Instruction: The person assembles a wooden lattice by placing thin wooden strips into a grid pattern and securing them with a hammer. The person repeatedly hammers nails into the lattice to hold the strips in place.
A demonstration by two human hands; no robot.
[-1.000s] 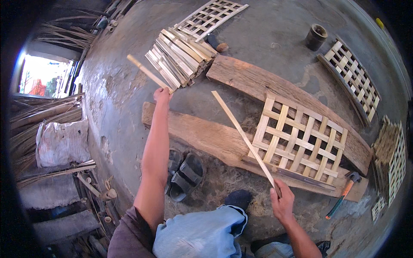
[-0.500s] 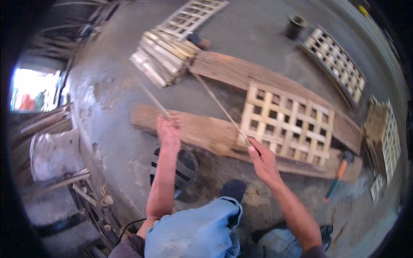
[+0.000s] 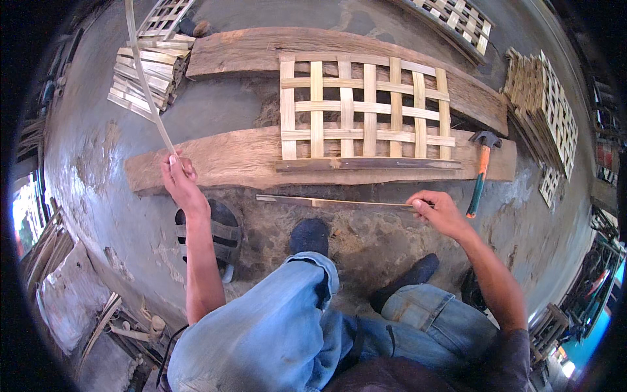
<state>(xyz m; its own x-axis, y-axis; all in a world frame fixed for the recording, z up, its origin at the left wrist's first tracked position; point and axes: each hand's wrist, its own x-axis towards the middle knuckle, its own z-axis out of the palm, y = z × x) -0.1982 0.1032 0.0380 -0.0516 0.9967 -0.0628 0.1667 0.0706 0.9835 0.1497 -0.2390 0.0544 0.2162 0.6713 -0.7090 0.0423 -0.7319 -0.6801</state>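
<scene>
My left hand (image 3: pixel 181 176) is closed on a long pale bamboo strip (image 3: pixel 145 85), which rises past the upper edge of the view. In my right hand (image 3: pixel 439 212), thumb and fingers pinch a thinner bamboo strip (image 3: pixel 353 204); it points left, nearly level, in front of the near plank (image 3: pixel 215 160). A woven bamboo lattice panel (image 3: pixel 369 108) rests across the near plank and the far plank (image 3: pixel 248 49). Along the panel's near edge runs a dark batten (image 3: pixel 366 164). A hammer (image 3: pixel 482 171) with an orange and green handle leans on the near plank's right end.
Stacked bamboo slats (image 3: pixel 147 75) lie at the far left. A pile of lattice panels (image 3: pixel 542 108) stands at the right, another panel (image 3: pixel 457 19) at the far side. A dark sandal (image 3: pixel 212 232) is beside my left forearm. Planks rest on a concrete floor (image 3: pixel 98 176).
My view has turned toward the right. The right hand's strip has swung from pointing far left to nearly level, in front of the near plank. Both hands still hold their strips.
</scene>
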